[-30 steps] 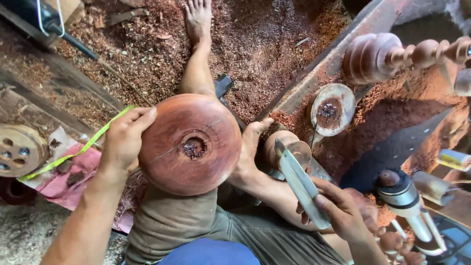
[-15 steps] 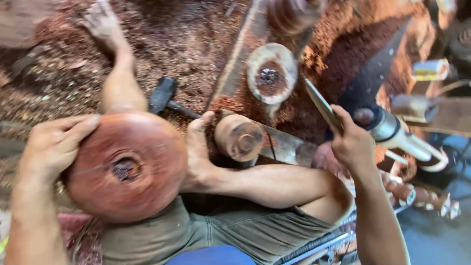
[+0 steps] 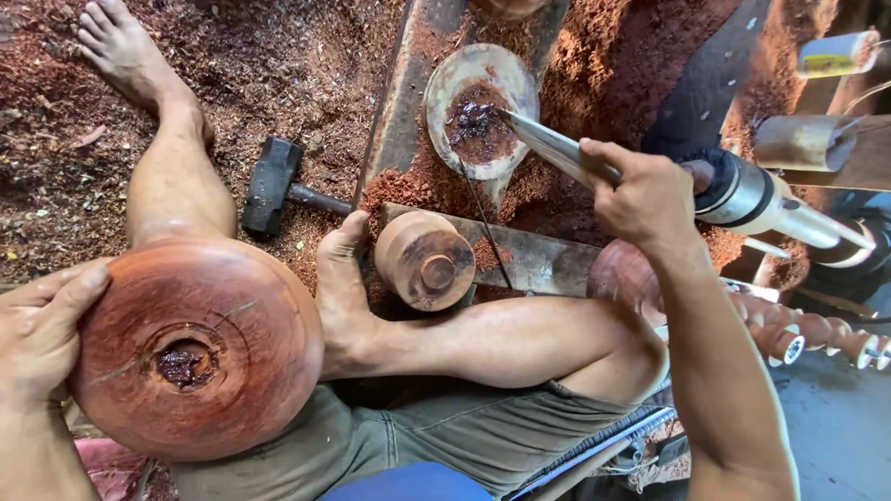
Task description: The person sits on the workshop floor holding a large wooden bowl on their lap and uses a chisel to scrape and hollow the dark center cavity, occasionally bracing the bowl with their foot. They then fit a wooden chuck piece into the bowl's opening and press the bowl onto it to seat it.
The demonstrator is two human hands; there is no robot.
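Note:
My left hand grips the left edge of a big round reddish wooden disc with a dark hollow in its middle. My bare right foot presses against the disc's right side. My right hand holds a flat metal blade. The blade's tip rests in a small round dish of dark paste that lies among the red sawdust.
A hammer lies on the sawdust beside my outstretched left leg. A short wooden cylinder sits on a metal bar. A metal lathe shaft and a turned wooden spindle are at the right.
My right hand has carried the blade from near my lap up to the dish, and its tip now sits in the dark paste. The disc stays held by my left hand and foot.

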